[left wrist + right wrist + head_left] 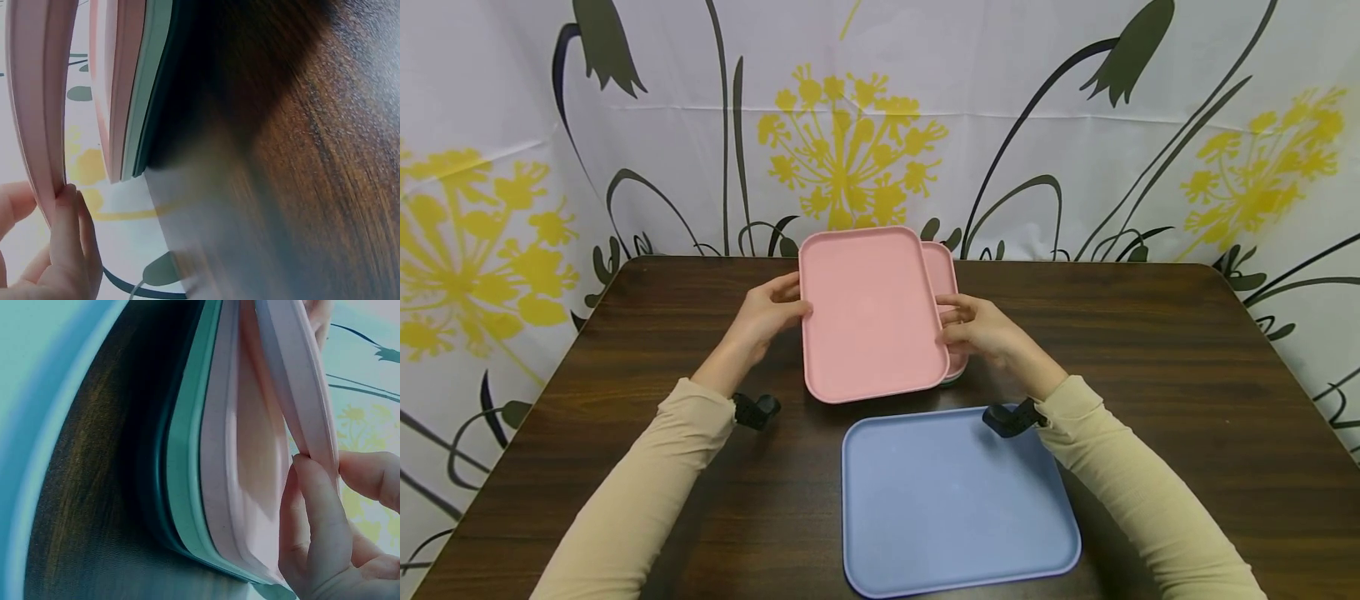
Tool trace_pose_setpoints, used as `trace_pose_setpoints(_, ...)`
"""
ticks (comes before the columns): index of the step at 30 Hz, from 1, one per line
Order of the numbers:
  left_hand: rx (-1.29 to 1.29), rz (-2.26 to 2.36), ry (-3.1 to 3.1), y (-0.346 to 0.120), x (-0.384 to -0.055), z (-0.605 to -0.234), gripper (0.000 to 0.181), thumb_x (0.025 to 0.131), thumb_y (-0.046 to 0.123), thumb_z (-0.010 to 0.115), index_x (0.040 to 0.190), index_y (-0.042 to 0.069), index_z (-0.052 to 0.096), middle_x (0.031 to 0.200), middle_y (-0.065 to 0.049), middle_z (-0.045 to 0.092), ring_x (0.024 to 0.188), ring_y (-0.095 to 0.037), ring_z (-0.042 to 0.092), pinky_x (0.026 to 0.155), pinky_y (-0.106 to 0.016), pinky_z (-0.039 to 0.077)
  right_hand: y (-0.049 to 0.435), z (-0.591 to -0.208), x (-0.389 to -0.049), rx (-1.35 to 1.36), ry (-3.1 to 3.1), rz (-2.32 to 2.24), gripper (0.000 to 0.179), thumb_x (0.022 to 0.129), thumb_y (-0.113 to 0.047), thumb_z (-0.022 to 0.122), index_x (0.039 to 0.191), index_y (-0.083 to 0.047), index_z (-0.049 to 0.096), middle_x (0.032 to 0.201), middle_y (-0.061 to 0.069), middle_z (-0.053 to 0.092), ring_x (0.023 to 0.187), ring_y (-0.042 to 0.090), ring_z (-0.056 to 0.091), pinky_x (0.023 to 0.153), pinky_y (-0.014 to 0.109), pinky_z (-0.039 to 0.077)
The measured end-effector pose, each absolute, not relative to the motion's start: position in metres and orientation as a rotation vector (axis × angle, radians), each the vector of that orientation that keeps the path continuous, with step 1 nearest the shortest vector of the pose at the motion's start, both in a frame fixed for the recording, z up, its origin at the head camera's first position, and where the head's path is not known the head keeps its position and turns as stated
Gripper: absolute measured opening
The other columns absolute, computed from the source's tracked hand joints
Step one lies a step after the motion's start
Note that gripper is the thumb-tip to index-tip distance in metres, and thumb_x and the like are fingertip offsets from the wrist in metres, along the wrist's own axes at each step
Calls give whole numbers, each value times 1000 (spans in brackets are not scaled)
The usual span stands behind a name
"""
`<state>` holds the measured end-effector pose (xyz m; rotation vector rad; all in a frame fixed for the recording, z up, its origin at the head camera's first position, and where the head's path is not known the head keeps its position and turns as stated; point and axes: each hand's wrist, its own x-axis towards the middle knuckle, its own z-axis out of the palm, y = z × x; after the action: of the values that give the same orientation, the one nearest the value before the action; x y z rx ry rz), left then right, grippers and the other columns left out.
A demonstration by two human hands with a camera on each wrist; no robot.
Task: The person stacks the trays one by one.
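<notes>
Both hands hold a pink tray (pixel 872 317) above a stack at the table's far middle. My left hand (pixel 765 312) pinches its left edge between thumb and fingers; my right hand (pixel 973 329) pinches the right edge. Under it, shifted to the right, lies a second pink tray (pixel 942 267), mostly covered in the head view. In the right wrist view that lower pink tray (pixel 219 444) sits on a green tray (pixel 187 462), with a dark teal tray (pixel 153 481) at the bottom. A gap shows between the held tray and the stack.
A larger blue tray (pixel 958 500) lies on the dark wooden table (pixel 745 517), near its front, below my right wrist. Behind the table hangs a white cloth (pixel 1000 50) with yellow flowers and dark stems. Black straps with small cameras sit on both wrists.
</notes>
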<state>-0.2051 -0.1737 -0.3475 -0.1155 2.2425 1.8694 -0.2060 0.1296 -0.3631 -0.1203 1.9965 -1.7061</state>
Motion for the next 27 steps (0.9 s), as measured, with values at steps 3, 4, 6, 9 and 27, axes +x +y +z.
trace_pose_setpoints(3, -89, 1821, 2255, -173, -206, -347, 68, 88, -2, 54, 150, 4, 26, 151, -21, 36, 91, -3, 55, 74, -10, 51, 131, -362, -207, -119, 2004, -1712, 67, 86, 7, 54, 148, 0, 28, 128, 22, 50, 83, 6, 59, 71, 18, 56)
trace_pose_setpoints(4, -81, 1800, 2258, -173, -206, -347, 70, 88, -3, 55, 151, 5, 25, 151, -20, 35, 91, -4, 56, 73, -11, 52, 132, -361, -207, -116, 2006, -1714, 67, 86, 8, 54, 148, 0, 28, 127, 21, 50, 83, 6, 59, 71, 18, 56)
trace_pose_setpoints(6, -60, 1763, 2257, -173, -207, -347, 74, 86, -4, 56, 152, 6, 23, 153, -20, 32, 89, -5, 57, 73, -13, 53, 133, -360, -207, -104, 2009, -1720, 67, 86, 8, 54, 148, 0, 29, 124, 19, 50, 82, 6, 59, 70, 18, 56)
trace_pose_setpoints(9, -27, 1716, 2248, -173, -207, -347, 78, 84, -6, 57, 153, 8, 20, 154, -19, 28, 91, -9, 59, 72, -14, 54, 134, -358, -208, -91, 2020, -1722, 67, 86, 8, 54, 148, -1, 29, 124, 17, 49, 82, 6, 58, 69, 18, 56)
trace_pose_setpoints(27, 20, 1754, 2167, -160, -207, -349, 78, 81, -10, 55, 150, -2, 20, 153, -23, 28, 138, -35, 37, 83, -14, 50, 140, -359, -213, -10, 2053, -1745, 65, 88, 9, 54, 148, -3, 31, 121, 13, 52, 81, 3, 59, 72, 18, 56)
